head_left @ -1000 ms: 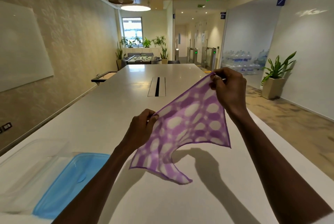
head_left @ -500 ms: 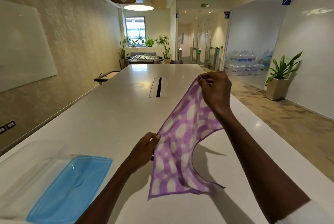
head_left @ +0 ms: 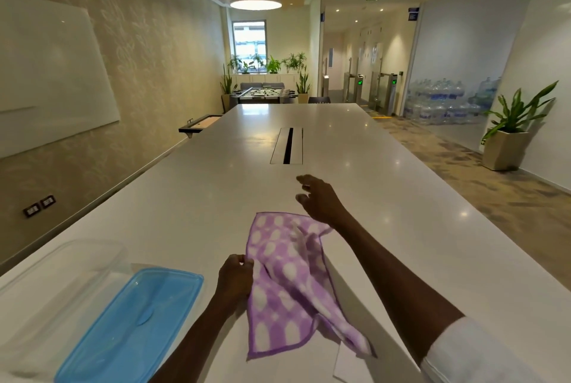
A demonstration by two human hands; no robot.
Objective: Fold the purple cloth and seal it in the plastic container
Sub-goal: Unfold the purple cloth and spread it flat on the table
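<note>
The purple cloth point(head_left: 287, 277) with white spots lies rumpled on the white table point(head_left: 216, 191), one layer lapped over another. My left hand point(head_left: 235, 277) pinches the cloth's left edge. My right hand point(head_left: 318, 200) hovers just beyond the cloth's far corner, fingers spread and holding nothing. The blue lid point(head_left: 133, 327) lies flat at the near left. The clear plastic container point(head_left: 58, 277) stands to the left of the lid, without the lid on it.
A cable slot point(head_left: 287, 146) is set into the table's middle, farther away. The table's right edge runs along a carpeted walkway with a potted plant point(head_left: 509, 132). A wall with a whiteboard point(head_left: 46, 73) is on the left.
Both hands lowered the cloth from the air onto the table. My right hand let go of its corner and opened; my left hand still grips the left edge.
</note>
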